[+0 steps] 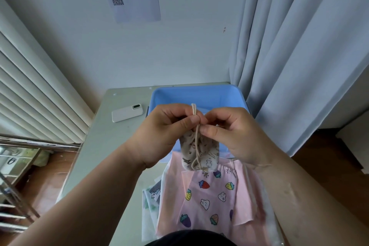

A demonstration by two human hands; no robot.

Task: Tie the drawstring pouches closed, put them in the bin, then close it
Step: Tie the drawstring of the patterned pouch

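Note:
A small cream pouch [207, 156] with a brown animal print hangs in the air over the near rim of the blue bin [191, 94]. My left hand [167, 132] pinches its beige drawstring [196, 140], which loops up above my thumb. My right hand [231, 132] pinches the cord and the gathered neck from the other side. Loose cord hangs down over the pouch's front. Below lies a pink pouch [211, 201] printed with strawberries and rabbits, flat on the table. The bin stands open; no lid is in view.
A white phone [127, 113] lies on the grey table [103, 138], left of the bin. More printed fabric [152, 197] pokes out under the pink pouch. A curtain hangs at the right, a white louvred panel and metal rack at the left.

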